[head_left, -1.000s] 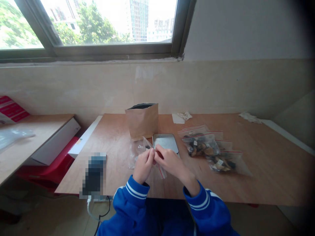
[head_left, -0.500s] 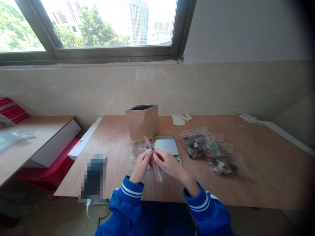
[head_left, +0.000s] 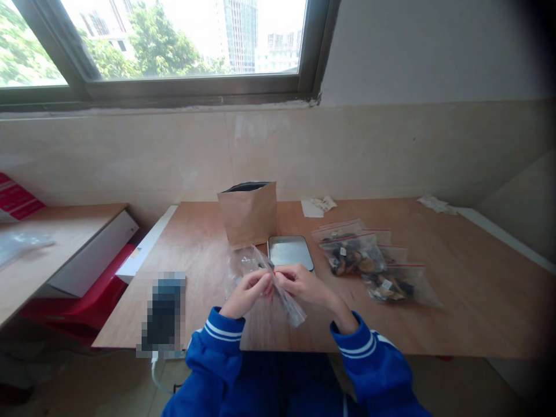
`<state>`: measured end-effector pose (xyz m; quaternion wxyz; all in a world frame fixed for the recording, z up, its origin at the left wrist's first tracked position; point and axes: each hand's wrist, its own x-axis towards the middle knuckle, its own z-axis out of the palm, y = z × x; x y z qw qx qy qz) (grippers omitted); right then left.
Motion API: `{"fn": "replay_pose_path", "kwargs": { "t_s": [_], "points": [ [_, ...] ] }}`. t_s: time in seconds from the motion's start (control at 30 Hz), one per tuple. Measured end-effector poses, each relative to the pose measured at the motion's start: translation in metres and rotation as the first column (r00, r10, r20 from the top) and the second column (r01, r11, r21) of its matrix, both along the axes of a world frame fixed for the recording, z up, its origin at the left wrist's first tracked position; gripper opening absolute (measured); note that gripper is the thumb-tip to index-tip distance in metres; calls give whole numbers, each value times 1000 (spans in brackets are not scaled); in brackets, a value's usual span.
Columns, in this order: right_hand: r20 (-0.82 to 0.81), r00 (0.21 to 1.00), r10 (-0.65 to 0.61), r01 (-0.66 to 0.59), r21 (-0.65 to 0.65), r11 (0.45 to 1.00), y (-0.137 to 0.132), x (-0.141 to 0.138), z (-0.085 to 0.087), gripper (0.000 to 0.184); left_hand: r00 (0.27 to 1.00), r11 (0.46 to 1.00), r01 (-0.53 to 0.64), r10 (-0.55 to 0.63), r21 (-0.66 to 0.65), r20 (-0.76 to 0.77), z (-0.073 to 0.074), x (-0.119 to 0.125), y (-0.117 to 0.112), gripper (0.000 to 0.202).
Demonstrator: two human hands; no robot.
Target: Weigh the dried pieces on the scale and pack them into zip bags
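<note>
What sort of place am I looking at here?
Probably a simple indoor workroom, though I can't be sure. A plain wooden table stands near a window, with filled plastic bags and an open brown paper bag on it.

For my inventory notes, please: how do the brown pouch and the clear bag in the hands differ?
The brown pouch is opaque, the clear bag see-through. The brown pouch stands upright on the table; the clear bag slants, held between the left hand and right hand. Both are bags.
</note>
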<state>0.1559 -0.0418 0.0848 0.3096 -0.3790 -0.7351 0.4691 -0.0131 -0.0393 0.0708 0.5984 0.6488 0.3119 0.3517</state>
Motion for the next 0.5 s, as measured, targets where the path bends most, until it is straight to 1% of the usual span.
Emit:
{"fn": "replay_pose_path", "kwargs": {
  "t_s": [0.07,0.1,0.17,0.23,0.27,0.3,0.37,0.4,0.47,0.5],
  "points": [
    [-88,996,4,-6,-25,1000,-2,1,-3,27,997,998,56,-54,-27,59,0,-2,-1,44],
    [-133,990,-36,32,-35,999,-2,3,-4,27,996,998,41,-38,-42,84,0,-5,-2,45],
    [-222,954,-201,190,-67,979,-1,11,-7,31,988,994,-85,93,-68,124,0,-14,-2,48],
    [-288,881,-374,363,-92,927,1,24,-9,35,963,970,-227,237,-86,129,2,-27,-2,50],
    [-304,851,-428,421,-90,902,2,29,-8,36,968,970,-229,235,-77,87,3,-34,-1,50],
    [-309,836,-454,455,-74,888,2,34,-7,37,977,976,-209,212,-63,38,4,-40,0,49],
    [-299,842,-449,466,-15,884,2,37,-3,37,983,982,-185,185,-32,-20,1,-48,3,50],
    [-296,851,-434,459,16,888,2,35,0,36,980,980,-198,198,-30,-16,-2,-47,4,53],
    [-313,865,-393,430,57,901,1,27,5,35,957,957,-281,285,-78,52,-13,-37,6,63],
    [-332,868,-369,410,59,910,1,22,6,35,931,932,-336,350,-135,100,-20,-28,7,66]
  ]
}}
